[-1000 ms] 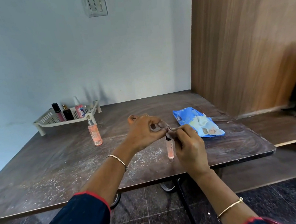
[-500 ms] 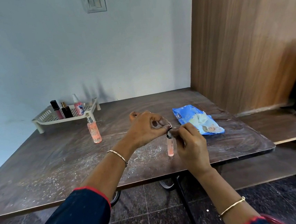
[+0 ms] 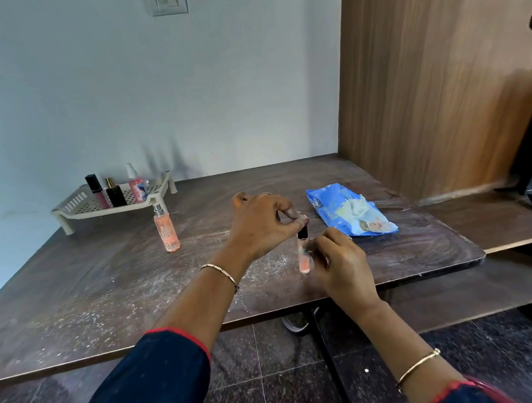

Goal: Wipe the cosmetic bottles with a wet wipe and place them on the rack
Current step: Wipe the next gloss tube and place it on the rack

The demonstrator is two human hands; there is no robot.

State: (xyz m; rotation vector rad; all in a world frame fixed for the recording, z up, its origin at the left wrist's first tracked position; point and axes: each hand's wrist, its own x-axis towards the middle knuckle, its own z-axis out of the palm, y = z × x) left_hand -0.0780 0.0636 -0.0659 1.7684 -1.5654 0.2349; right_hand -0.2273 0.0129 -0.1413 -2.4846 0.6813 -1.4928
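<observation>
Far left, back of table [image 3: 73, 304]: cream rack [image 3: 74, 210] near the wall, holding three upright bottles: dark-capped pink tube [image 3: 96, 191], small black bottle [image 3: 115, 193], pink spray bottle [image 3: 135, 185]. Just in front of the rack, off it: peach spray bottle [image 3: 165, 229] standing upright on the tabletop. White dust scattered across the dark wood surface. Centre: left hand [image 3: 260, 224] above the table, fingertips pinched on the black cap of a slim peach tube [image 3: 303, 256], tube hanging upright with its base about at table level; contact with the surface unclear. Right hand [image 3: 342, 265] just beside it, fingers closed around the tube's middle, pressing a bit of wet wipe [image 3: 308, 246] against it; wipe mostly hidden, blurred. Bangles on both wrists, dark sleeves with red trim. Right of the hands: blue wipes pack [image 3: 333, 204] lying flat, a white wipe sticking out of its opening. Wood panel along the right.
</observation>
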